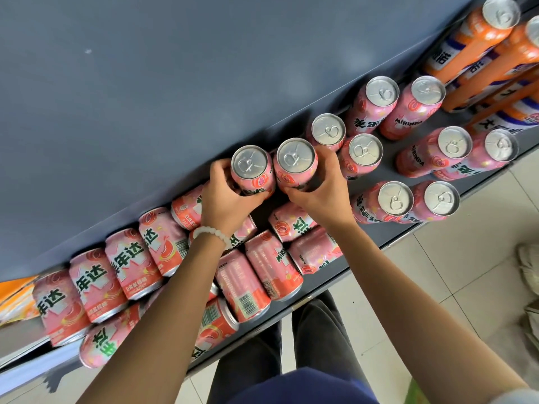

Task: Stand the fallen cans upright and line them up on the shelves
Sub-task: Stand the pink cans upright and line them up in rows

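Observation:
My left hand grips an upright pink can near the back of the dark shelf. My right hand grips a second upright pink can right beside it. The two cans stand side by side, almost touching. To their right, several pink cans stand upright in rows. To the left and below my hands, several pink cans lie on their sides in a loose pile, some hidden under my forearms.
Tall orange cans stand at the shelf's far right. A grey back panel rises behind the cans. Orange packaging shows at the left edge. Below the shelf edge are my dark trousers and a tiled floor.

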